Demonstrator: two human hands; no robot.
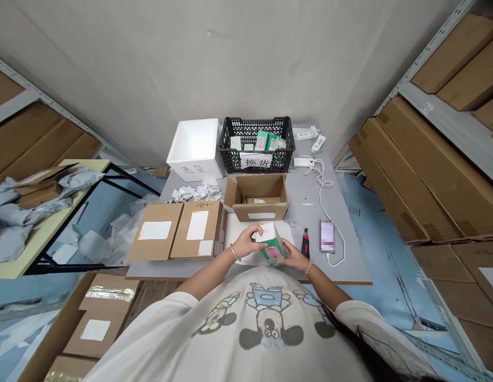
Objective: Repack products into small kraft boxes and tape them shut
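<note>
A small green and white product box [272, 248], with a pink picture on its side, is held up near the table's front edge. My left hand [247, 242] grips it from the left, thumb along its upper part. On its right side, my right hand [294, 258] closes around the lower corner. The box is tilted, its white end facing up. Just beyond it stands an open cardboard box [256, 204] with its flaps raised; something pale lies at its bottom. A red and black utility knife [306, 244] rests to the right of my right hand.
Two closed cartons [196, 233] sit left on the table, beside crumpled wrapping [196, 192]. At the back are a white foam box [196, 146] and a black crate [256, 154] holding several green boxes. A charging phone [327, 236] and power strips [306, 134] are at right.
</note>
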